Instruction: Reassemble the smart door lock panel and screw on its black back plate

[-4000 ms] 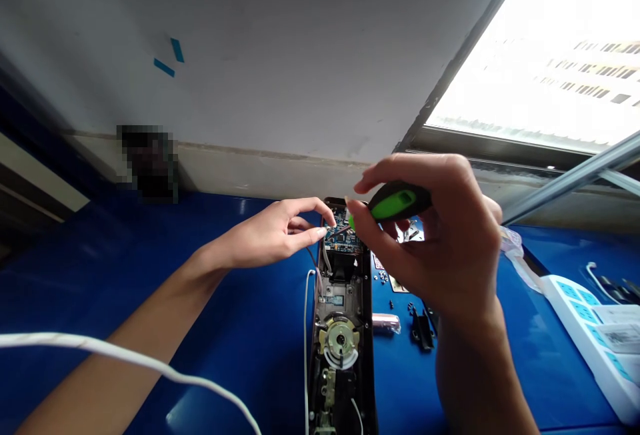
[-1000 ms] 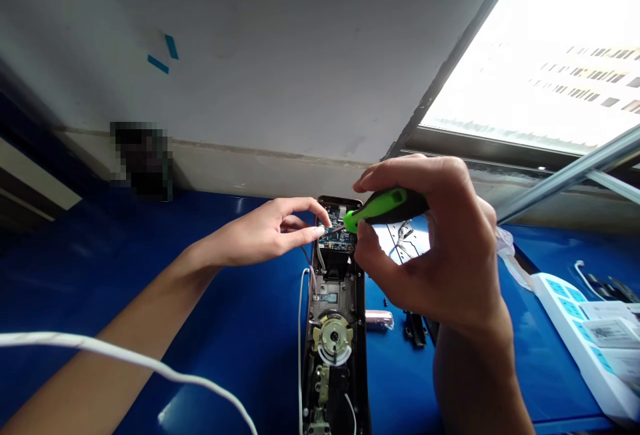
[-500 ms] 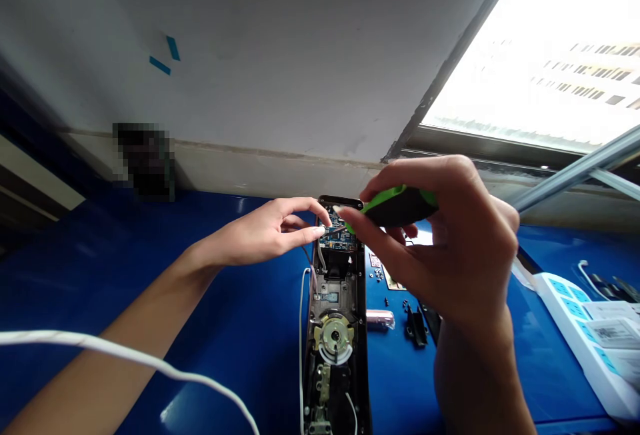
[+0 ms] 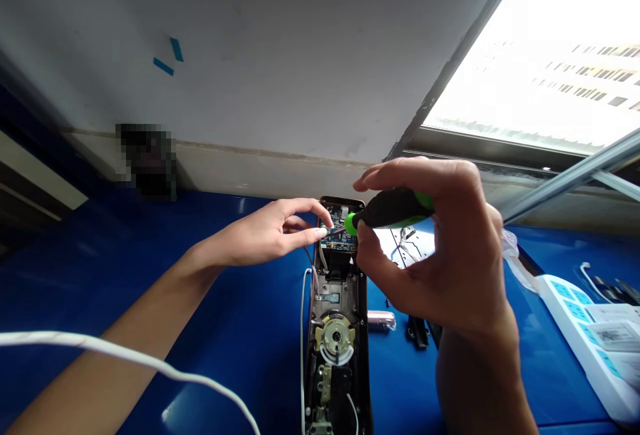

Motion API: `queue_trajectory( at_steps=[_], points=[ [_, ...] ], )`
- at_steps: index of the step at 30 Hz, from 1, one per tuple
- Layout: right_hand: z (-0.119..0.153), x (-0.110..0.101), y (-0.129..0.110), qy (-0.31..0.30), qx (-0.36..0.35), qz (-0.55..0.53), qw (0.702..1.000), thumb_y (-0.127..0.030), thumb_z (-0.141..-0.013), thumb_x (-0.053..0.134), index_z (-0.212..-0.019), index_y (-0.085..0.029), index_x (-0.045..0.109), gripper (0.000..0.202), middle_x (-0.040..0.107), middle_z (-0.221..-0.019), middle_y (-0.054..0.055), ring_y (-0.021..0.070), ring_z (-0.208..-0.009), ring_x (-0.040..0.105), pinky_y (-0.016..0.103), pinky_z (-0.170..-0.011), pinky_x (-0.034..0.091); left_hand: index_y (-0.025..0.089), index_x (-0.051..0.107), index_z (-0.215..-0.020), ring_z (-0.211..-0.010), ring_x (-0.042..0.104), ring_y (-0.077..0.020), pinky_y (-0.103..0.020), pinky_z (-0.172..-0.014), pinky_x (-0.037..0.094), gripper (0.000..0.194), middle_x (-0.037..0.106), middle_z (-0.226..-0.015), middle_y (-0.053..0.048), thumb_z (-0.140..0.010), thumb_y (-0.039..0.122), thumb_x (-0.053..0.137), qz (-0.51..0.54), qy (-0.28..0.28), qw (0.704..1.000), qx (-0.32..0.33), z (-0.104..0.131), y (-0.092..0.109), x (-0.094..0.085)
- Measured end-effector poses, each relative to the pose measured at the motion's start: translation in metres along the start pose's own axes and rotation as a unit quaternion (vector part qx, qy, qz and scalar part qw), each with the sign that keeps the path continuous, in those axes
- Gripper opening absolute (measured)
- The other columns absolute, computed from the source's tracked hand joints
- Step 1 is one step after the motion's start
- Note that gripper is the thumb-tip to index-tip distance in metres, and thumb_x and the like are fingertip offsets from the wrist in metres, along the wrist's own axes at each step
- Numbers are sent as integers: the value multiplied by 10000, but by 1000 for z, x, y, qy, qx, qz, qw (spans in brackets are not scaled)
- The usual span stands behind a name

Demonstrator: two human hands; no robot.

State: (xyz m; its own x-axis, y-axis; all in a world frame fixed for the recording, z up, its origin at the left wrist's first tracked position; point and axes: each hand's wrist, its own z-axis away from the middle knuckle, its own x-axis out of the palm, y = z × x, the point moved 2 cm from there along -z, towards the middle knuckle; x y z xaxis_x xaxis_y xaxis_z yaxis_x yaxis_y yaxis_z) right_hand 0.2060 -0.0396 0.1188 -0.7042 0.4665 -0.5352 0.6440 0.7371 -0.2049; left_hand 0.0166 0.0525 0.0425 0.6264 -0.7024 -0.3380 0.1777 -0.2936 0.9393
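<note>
My right hand [image 4: 440, 255] is closed round the black and green handle of a screwdriver [image 4: 395, 208], held nearly level and slanting down to the left. Its thin shaft reaches over a blue circuit board [image 4: 341, 243] at the far end of a long dark device housing [image 4: 367, 368]. From the left, my left hand [image 4: 280, 228] brings thumb and index finger together at the board's left edge, right by the screwdriver's tip. What lies between those fingertips is too small to make out. Lower in the housing, a round metal mechanism [image 4: 336, 336] lies exposed.
A white cable [image 4: 165, 368] crosses the lower left. On the blue table [image 4: 240, 355], right of the housing, lie a pink cylinder [image 4: 381, 320], a black plastic part [image 4: 417, 332] and a white power strip [image 4: 575, 335]. A metal bar [image 4: 560, 178] slants at the right, below the window.
My right fingers have shifted on the screwdriver, and its handle has rolled, showing more black. The thumb has dropped lower and off the board. My left hand stays almost still.
</note>
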Motion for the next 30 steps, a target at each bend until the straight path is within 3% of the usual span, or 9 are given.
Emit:
queue_trajectory(
  at_steps=[5, 11, 16, 21, 26, 30],
  points=[
    [1, -1, -1, 22, -7, 49, 999, -111, -821, 770, -1068, -295, 638, 335, 718, -900, -18, 139, -620, 652, 310, -530, 599, 256, 652, -1198, -1077, 709, -233, -394, -987, 547, 263, 682, -1264, -52, -985, 411, 650, -1, -6, 1000, 1, 0, 0, 0],
    [0, -1, -2, 0, 8, 4, 1000, -66, -824, 675, -1238, -326, 600, 494, 732, -1115, 33, 232, -864, 734, 406, -703, 673, 247, 658, -1178, -1065, 710, -230, -405, -1007, 541, 252, 682, -1252, -55, -990, 414, 639, -2, 1, 1000, -5, 0, 1, 0],
    [0, -2, -2, 28, -14, 39, 999, -70, -812, 748, -1111, -312, 663, 394, 735, -943, 5, 176, -643, 683, 342, -538, 622, 254, 651, -1209, -1079, 708, -236, -407, -1009, 541, 281, 693, -1231, -52, -981, 419, 649, 3, -4, 1000, -1, 0, 0, 0],
    [1, -1, -3, -1, 13, -13, 1000, -43, -810, 681, -1243, -320, 610, 519, 728, -1114, 29, 227, -833, 730, 408, -705, 672, 254, 657, -1202, -1091, 706, -245, -400, -990, 543, 275, 700, -1207, -50, -985, 423, 645, -13, 0, 1000, -13, 1, 1, 0],
    [1, -1, 0, 31, -7, 22, 999, -68, -793, 756, -1110, -278, 656, 393, 729, -935, 1, 154, -615, 645, 333, -512, 578, 247, 649, -1226, -1067, 708, -233, -401, -1002, 539, 291, 707, -1213, -54, -981, 404, 641, -6, -7, 1000, -2, 0, 1, 0],
    [1, -1, 1, 4, 3, -21, 1000, -43, -774, 724, -1208, -252, 614, 495, 728, -1086, 37, 194, -802, 715, 367, -645, 631, 245, 658, -1202, -1069, 709, -235, -389, -978, 544, 278, 687, -1267, -58, -981, 412, 645, -13, 2, 1000, -7, 0, 1, 0]
  ],
)
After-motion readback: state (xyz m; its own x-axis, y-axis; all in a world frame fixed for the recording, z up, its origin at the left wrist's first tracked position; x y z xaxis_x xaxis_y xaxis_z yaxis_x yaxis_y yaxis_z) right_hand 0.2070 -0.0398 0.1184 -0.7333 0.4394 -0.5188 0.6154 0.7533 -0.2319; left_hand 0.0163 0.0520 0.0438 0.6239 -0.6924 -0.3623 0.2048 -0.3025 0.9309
